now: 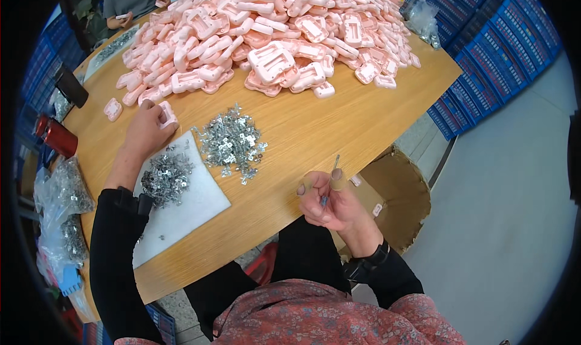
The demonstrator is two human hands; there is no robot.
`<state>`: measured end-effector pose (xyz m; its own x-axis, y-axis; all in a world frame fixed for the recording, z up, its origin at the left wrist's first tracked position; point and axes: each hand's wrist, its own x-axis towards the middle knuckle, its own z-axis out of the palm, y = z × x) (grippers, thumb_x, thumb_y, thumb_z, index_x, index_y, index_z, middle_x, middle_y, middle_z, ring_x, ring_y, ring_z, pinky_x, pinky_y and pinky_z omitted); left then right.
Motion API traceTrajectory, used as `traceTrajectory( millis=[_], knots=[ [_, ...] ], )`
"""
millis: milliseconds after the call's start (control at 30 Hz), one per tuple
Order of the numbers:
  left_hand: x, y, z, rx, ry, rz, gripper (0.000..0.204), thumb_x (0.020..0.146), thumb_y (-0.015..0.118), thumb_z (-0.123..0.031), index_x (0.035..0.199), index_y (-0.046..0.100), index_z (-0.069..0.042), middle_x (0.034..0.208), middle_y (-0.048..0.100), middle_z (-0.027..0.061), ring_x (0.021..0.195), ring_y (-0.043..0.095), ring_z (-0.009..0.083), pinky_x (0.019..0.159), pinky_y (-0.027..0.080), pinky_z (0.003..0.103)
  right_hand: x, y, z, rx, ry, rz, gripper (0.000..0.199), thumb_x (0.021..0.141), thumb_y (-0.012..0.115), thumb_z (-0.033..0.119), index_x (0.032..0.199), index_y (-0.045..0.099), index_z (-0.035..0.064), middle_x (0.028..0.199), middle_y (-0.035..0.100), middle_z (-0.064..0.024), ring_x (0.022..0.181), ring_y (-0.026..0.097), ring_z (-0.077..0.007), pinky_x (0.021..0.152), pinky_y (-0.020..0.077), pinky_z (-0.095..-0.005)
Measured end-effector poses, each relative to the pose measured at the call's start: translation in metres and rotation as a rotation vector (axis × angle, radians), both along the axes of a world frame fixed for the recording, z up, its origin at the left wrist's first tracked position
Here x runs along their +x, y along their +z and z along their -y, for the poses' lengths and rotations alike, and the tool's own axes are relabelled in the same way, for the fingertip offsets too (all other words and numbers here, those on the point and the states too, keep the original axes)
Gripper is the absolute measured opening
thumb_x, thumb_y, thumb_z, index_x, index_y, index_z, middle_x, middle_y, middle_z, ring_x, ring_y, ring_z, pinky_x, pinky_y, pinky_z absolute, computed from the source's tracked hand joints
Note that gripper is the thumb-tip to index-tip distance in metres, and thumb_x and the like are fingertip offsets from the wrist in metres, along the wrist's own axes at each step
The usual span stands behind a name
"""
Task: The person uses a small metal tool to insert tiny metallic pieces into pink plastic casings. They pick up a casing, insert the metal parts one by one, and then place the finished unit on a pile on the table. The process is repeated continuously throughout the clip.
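One pink plastic pc (pixel 169 115) is in the L hand (pixel 144 129), held up over the surface (pixel 296 145) near the front edge of the big pink pile (pixel 206 48); the L fingers are closed round it. R hand (pixel 333 206) is well apart, over the surface's near edge, fingers pinched on a slim metal tool (pixel 337 162) w/ its shaft pointing up; exact type unclear, & can't tell if a small metal bit is pinched there too.

Step in hand is prob. getting hold of one pc for fitting metal bits; next move calls for bringing pc & R hand together, w/ the open side turned to face the tool.

Just beside the L forearm: a heap of metal bits (pixel 166 179) on a white pad (pixel 203 209), w/ a second metal heap (pixel 232 142) directly on the surface. Further out: cardboard box (pixel 411 194) to the right, red cup (pixel 57 136) at far left, co-worker (pixel 134 0) up top.
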<state>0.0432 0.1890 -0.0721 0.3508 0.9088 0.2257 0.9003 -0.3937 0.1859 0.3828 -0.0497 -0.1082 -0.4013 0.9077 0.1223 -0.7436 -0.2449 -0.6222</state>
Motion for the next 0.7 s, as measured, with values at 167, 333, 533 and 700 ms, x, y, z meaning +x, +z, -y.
traceTrajectory(
  millis=[167,333,533,700],
  knots=[
    [-0.019,0.008,0.008,-0.097,0.061,0.019,0.043,0.076,0.075,-0.04,0.077,0.066,0.002,0.091,0.06,0.0174,0.084,0.062,0.0313,0.075,0.051,0.042,-0.003,-0.004,0.005,-0.027,0.026,-0.006,0.066,0.101,0.041,0.056,0.119,0.057,-0.0051,0.063,0.054,-0.0057,0.045,0.042,-0.0067,0.042,0.0321,-0.021],
    [-0.022,0.003,-0.003,-0.167,0.305,0.026,0.037,0.069,0.074,-0.031,0.086,0.068,0.002,0.101,0.066,0.0251,0.091,0.065,0.0366,0.079,0.052,0.046,-0.013,-0.016,0.02,0.026,-0.019,0.075,0.05,0.101,0.047,0.051,0.121,0.063,0.0078,0.061,0.055,-0.0078,0.046,0.044,-0.0115,0.044,0.0331,-0.0248],
    [-0.042,0.017,0.006,-0.257,0.402,0.244,0.071,0.063,0.08,-0.021,0.127,0.053,-0.005,0.107,0.067,0.02,0.102,0.065,0.0337,0.089,0.052,0.039,-0.021,0.003,0.034,0.009,-0.013,0.2,0.064,0.093,0.059,0.054,0.111,0.062,-0.007,0.063,0.058,-0.0089,0.049,0.046,-0.0116,0.045,0.0346,-0.0233],
    [-0.071,0.041,0.018,-0.48,0.344,0.527,0.077,0.07,0.074,-0.02,0.14,0.043,-0.009,0.104,0.065,0.0136,0.104,0.065,0.0238,0.08,0.054,0.035,-0.028,0.015,0.029,0.043,-0.009,0.3,0.047,0.095,0.063,0.04,0.11,0.063,-0.005,0.069,0.06,-0.0076,0.051,0.047,-0.0116,0.047,0.0344,-0.0229]
  ],
)
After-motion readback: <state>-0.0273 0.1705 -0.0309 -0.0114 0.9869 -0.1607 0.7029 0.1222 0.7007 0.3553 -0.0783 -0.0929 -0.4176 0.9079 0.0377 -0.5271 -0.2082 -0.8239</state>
